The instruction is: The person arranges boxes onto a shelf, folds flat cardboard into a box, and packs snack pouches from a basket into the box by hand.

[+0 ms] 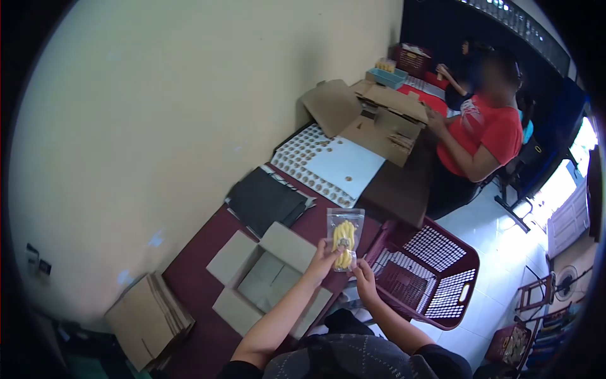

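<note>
Patterned clothing (344,360) | clear pouch (345,218), yellow strands (344,231), small label (343,243) | left grip (324,258), right grip (362,273) clamped on pouch

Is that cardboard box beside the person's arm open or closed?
Open: the cardboard box has its flaps spread outward, exposing its inside.

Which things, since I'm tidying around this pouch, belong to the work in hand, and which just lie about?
Likely in use:
clear pouch with yellow contents, in the left hand
open carton
perhaps the maroon basket

Probably just lying about:
folded dark sheets
stacked flat cardboard
</note>
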Action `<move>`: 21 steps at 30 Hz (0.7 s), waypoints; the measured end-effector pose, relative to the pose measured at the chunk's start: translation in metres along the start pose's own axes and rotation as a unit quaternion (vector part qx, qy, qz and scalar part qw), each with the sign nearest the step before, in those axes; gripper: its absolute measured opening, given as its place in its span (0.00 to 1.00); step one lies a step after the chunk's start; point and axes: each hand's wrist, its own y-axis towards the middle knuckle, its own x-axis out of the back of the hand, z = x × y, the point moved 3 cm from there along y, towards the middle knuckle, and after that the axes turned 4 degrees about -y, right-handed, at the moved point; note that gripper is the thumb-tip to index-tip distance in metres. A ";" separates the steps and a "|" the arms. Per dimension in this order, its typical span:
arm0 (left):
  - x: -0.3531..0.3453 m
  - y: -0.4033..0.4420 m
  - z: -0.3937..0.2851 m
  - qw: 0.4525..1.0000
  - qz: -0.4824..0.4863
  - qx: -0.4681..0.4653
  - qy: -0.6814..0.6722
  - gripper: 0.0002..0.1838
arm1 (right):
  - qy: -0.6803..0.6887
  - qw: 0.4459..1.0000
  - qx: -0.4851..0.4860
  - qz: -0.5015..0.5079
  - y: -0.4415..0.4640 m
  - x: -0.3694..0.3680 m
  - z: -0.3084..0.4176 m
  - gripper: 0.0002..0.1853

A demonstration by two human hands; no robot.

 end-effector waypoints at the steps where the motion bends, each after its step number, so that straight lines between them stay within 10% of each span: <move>1: 0.013 -0.017 -0.015 0.999 -0.031 -0.003 0.018 0.18 | -0.030 0.998 0.028 0.056 -0.001 -0.018 0.013 0.09; 21: 0.086 -0.180 -0.100 0.955 -0.219 -0.196 0.042 0.25 | 0.070 0.924 -0.026 0.375 -0.044 -0.200 0.066 0.21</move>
